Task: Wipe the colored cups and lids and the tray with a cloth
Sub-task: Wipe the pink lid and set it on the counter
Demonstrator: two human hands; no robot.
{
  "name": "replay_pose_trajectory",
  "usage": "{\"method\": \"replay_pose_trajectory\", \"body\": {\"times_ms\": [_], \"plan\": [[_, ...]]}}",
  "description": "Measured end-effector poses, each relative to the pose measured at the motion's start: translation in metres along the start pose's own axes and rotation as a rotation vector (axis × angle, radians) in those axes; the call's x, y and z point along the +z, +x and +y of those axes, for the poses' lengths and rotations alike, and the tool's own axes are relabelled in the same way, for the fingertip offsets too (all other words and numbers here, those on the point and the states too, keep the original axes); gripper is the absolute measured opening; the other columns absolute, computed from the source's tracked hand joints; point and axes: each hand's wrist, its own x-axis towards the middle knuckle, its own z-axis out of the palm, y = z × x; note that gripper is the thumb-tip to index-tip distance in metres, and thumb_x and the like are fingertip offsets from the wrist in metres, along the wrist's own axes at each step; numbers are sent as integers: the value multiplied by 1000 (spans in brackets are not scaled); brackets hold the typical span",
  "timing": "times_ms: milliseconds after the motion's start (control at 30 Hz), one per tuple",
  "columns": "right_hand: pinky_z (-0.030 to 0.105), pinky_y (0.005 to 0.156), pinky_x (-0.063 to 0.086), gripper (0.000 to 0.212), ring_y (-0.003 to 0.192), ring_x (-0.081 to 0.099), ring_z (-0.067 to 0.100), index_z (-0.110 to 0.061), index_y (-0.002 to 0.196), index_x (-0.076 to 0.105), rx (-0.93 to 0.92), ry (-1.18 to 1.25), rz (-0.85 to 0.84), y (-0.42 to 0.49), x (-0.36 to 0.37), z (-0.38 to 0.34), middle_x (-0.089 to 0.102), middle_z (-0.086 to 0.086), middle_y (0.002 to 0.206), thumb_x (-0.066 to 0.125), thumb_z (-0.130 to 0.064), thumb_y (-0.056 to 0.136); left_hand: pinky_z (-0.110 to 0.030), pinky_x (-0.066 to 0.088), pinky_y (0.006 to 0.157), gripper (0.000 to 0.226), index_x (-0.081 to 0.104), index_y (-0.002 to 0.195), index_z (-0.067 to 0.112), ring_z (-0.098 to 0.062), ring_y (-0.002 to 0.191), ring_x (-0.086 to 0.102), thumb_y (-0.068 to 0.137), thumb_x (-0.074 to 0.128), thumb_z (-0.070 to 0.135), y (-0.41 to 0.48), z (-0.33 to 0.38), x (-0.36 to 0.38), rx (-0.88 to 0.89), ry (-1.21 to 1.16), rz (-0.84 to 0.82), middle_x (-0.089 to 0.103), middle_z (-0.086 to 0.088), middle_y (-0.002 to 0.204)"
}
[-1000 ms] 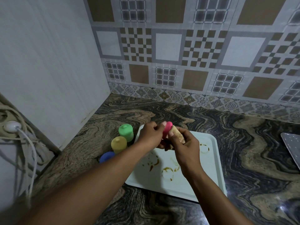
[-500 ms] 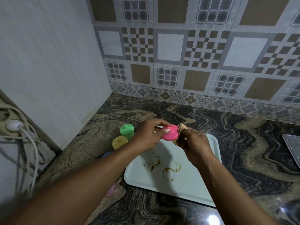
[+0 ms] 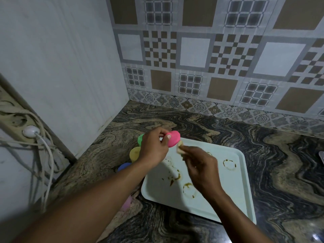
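While our left hand (image 3: pixel 154 151) pinches the pink lid (image 3: pixel 173 138) between thumb and fingertips, over the tray's (image 3: pixel 233 190) far left corner, our right hand (image 3: pixel 201 165) curls round the cloth (image 3: pixel 180 146) just below the lid; blurred, contact unclear. Green cup (image 3: pixel 140 138) and yellow cup (image 3: pixel 135 153) stand left of the tray

Dark marbled surface (image 3: pixel 263 163), brown-and-grey patterned tile wall (image 3: pixel 210 58) behind the surface, plain white panel (image 3: pixel 61 67) along its left edge, socket strip (image 3: pixel 15 120) further left, white plug (image 3: pixel 30 131) inserted, pale cables (image 3: pixel 46 155) hanging, grey object (image 3: pixel 321 156) at its right edge, cropped.
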Motion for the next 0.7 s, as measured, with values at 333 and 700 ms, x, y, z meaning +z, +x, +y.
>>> {"method": "replay_pose_trajectory", "body": {"times_ms": [333,700], "plan": [[36,85,60,30,101,71,5,-22,112,76,-37,77,-200,7,35,-18,76,-11,108,66,-5,90,-36,55,77,5,70,94,23,-15,87,65,92,65,25,-10,-22,-46,1,126,101,70,5,96],[48,77,60,13,79,72,17,-25,99,72,446,109,-39,9,74,-8,76,-4,88,63,-18,93,-34,55,73,12,74,93,18,-11,81,66,82,70,16,-82,-84,-138,61,203,-89,70,5,89]]}}
